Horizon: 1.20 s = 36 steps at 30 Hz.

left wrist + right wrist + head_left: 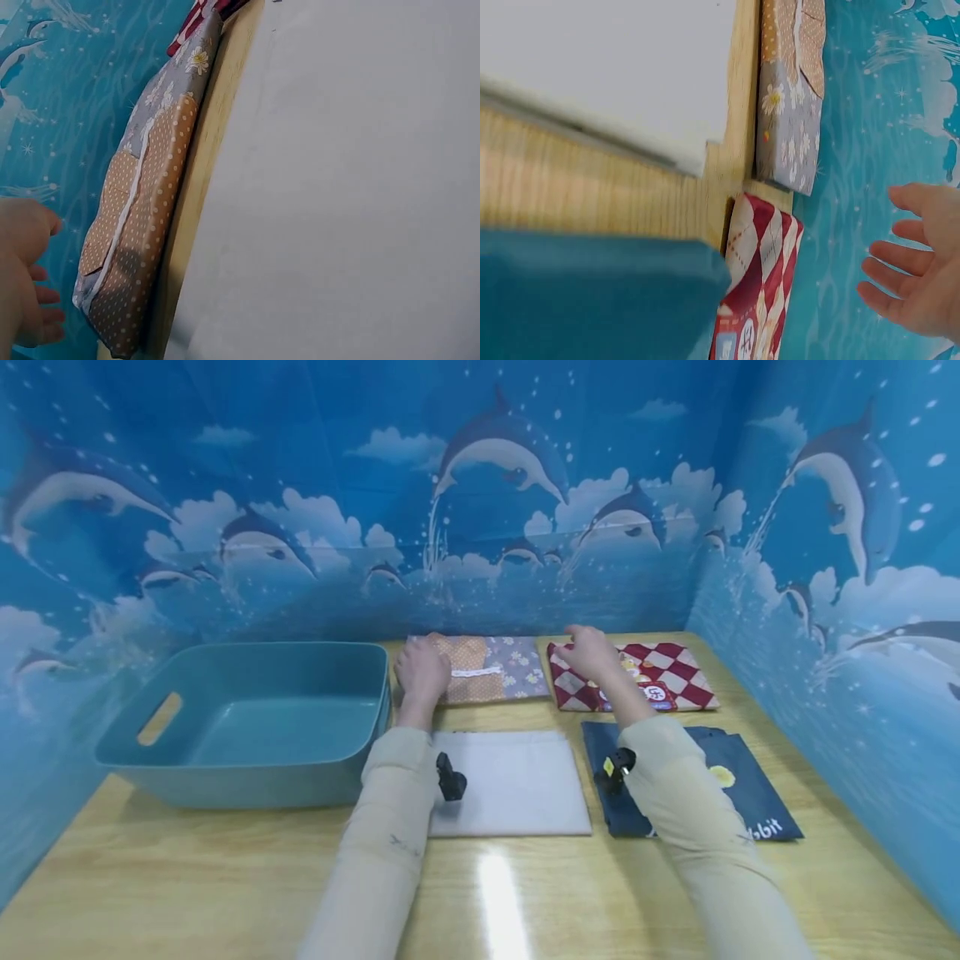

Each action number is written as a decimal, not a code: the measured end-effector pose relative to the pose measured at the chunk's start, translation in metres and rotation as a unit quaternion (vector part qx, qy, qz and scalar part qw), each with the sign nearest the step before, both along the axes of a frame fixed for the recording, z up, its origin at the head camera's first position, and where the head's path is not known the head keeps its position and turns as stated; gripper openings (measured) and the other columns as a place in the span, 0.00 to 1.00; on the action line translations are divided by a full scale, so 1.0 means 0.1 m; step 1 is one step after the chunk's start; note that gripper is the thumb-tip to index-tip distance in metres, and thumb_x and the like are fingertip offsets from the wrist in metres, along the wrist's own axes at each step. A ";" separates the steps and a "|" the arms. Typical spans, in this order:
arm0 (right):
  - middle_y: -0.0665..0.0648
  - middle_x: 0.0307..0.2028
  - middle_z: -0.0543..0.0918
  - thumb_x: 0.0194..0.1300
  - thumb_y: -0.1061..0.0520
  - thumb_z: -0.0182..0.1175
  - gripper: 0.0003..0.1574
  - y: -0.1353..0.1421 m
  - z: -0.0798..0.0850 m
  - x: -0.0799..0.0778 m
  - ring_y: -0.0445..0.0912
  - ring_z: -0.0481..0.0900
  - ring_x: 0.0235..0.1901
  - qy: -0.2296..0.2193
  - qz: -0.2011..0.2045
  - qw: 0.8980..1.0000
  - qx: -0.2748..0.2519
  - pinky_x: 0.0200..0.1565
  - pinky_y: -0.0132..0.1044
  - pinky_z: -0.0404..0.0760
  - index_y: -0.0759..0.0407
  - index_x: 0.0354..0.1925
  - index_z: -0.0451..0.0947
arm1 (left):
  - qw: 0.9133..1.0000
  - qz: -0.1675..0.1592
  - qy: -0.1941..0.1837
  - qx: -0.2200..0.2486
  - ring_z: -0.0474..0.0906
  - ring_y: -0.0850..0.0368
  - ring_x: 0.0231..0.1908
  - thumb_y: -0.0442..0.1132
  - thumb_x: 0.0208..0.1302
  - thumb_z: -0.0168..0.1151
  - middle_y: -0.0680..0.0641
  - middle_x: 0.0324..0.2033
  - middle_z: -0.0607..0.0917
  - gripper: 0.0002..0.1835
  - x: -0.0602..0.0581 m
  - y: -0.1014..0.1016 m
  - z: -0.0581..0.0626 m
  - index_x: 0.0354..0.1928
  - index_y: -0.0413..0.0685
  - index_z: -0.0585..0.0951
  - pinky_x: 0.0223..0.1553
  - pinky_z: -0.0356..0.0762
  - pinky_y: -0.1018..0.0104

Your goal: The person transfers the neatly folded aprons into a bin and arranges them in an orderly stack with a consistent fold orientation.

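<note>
My left hand point(423, 670) hovers over the left end of a folded cloth point(517, 667) with orange polka dots, grey daisies and a white trim. Its fingers point(46, 315) look loosely bent and hold nothing. To the right, my right hand point(592, 653) is above the left part of a folded red-and-cream checked cloth point(686, 672). The right wrist view shows its fingers point(900, 259) spread and fairly straight, apart from the checked cloth. Under my left forearm lies a folded white cloth point(517, 785). A folded dark blue cloth point(750, 777) with white lettering is partly hidden by my right arm.
A teal plastic basin point(247, 766) with handle cut-outs stands at the left of the wooden table point(225, 877). Blue dolphin-print walls point(300, 593) close off the back and both sides.
</note>
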State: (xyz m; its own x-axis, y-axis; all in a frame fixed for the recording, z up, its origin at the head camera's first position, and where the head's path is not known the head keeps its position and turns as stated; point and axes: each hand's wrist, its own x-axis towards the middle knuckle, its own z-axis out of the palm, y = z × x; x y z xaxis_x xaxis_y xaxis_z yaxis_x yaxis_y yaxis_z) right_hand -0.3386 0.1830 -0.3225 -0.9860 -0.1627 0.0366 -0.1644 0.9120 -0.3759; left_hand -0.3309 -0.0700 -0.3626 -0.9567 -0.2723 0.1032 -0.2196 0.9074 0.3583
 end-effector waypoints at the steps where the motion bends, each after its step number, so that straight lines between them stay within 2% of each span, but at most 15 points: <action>1: 0.70 0.56 0.71 0.68 0.51 0.51 0.33 -0.01 0.00 -0.01 0.61 0.71 0.54 -0.001 0.001 1.000 -0.005 0.53 0.53 0.72 0.68 0.64 0.62 | 1.000 0.010 -0.003 0.013 0.66 0.40 0.55 0.48 0.69 0.46 0.32 0.58 0.67 0.33 -0.01 0.01 0.00 0.64 0.27 0.58 0.56 0.65 0.51; 8: 0.70 0.55 0.72 0.67 0.52 0.52 0.31 -0.14 -0.01 -0.09 0.60 0.71 0.54 -0.020 0.000 0.998 -0.054 0.53 0.51 0.72 0.68 0.63 0.63 | 0.995 0.061 -0.032 0.074 0.64 0.39 0.55 0.45 0.67 0.43 0.33 0.55 0.69 0.27 -0.04 0.03 0.03 0.60 0.29 0.65 0.57 0.63 0.49; 13: 0.68 0.53 0.75 0.67 0.54 0.52 0.29 -0.28 -0.05 -0.17 0.58 0.73 0.52 -0.017 -0.006 0.998 -0.063 0.51 0.49 0.74 0.68 0.61 0.65 | 0.989 0.088 -0.061 0.104 0.63 0.39 0.56 0.47 0.67 0.43 0.32 0.54 0.69 0.28 -0.03 0.00 0.04 0.60 0.30 0.66 0.58 0.61 0.48; 16: 0.67 0.54 0.74 0.67 0.53 0.53 0.29 -0.35 -0.08 -0.19 0.58 0.72 0.52 -0.025 -0.008 0.998 -0.052 0.53 0.49 0.73 0.68 0.61 0.65 | 0.987 0.089 -0.067 0.118 0.65 0.39 0.54 0.47 0.67 0.44 0.32 0.52 0.70 0.28 -0.03 -0.02 0.04 0.58 0.30 0.67 0.57 0.63 0.49; 20: 0.68 0.57 0.71 0.67 0.53 0.53 0.31 -0.43 -0.11 -0.20 0.60 0.70 0.55 -0.057 -0.003 0.997 -0.045 0.57 0.50 0.69 0.69 0.62 0.63 | 0.982 0.087 -0.066 0.152 0.65 0.39 0.54 0.45 0.65 0.45 0.32 0.51 0.70 0.25 -0.01 -0.05 0.03 0.57 0.32 0.70 0.55 0.65 0.49; 24: 0.70 0.60 0.67 0.67 0.55 0.53 0.34 -0.48 -0.16 -0.18 0.59 0.69 0.55 -0.090 -0.004 0.993 -0.079 0.59 0.49 0.67 0.71 0.64 0.58 | 0.976 0.080 -0.063 0.195 0.65 0.40 0.54 0.43 0.62 0.46 0.33 0.53 0.70 0.24 0.03 -0.08 0.02 0.58 0.38 0.71 0.54 0.66 0.48; 28: 0.71 0.62 0.63 0.67 0.55 0.52 0.36 -0.50 -0.22 -0.18 0.60 0.68 0.56 -0.113 -0.006 0.988 -0.107 0.61 0.50 0.64 0.72 0.66 0.54 | 0.969 0.077 -0.065 0.225 0.65 0.40 0.55 0.43 0.62 0.46 0.34 0.54 0.70 0.24 0.06 -0.11 0.01 0.57 0.38 0.72 0.55 0.65 0.49; 33: 0.71 0.63 0.61 0.68 0.53 0.51 0.39 -0.50 -0.29 -0.21 0.60 0.64 0.59 -0.128 -0.009 0.988 -0.090 0.63 0.49 0.60 0.71 0.68 0.51 | 0.965 0.071 -0.074 0.243 0.64 0.39 0.56 0.44 0.64 0.45 0.34 0.55 0.70 0.23 0.05 -0.12 -0.01 0.57 0.38 0.72 0.57 0.63 0.48; 36: 0.71 0.64 0.60 0.68 0.52 0.50 0.40 -0.50 -0.33 -0.23 0.61 0.61 0.61 -0.133 -0.009 0.988 -0.075 0.64 0.48 0.59 0.72 0.68 0.49 | 0.963 0.078 -0.076 0.247 0.65 0.39 0.56 0.46 0.65 0.44 0.34 0.55 0.70 0.24 0.03 -0.12 -0.01 0.57 0.37 0.72 0.57 0.63 0.49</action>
State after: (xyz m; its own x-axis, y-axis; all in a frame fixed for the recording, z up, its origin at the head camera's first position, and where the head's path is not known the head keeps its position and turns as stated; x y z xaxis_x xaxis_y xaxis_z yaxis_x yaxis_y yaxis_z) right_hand -0.3612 0.1326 -0.3560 -0.9666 -0.1576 -0.2019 -0.0262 0.8450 -0.5340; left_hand -0.3279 -0.0818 -0.3640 -0.8936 -0.3946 -0.2139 -0.4241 0.5861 0.6904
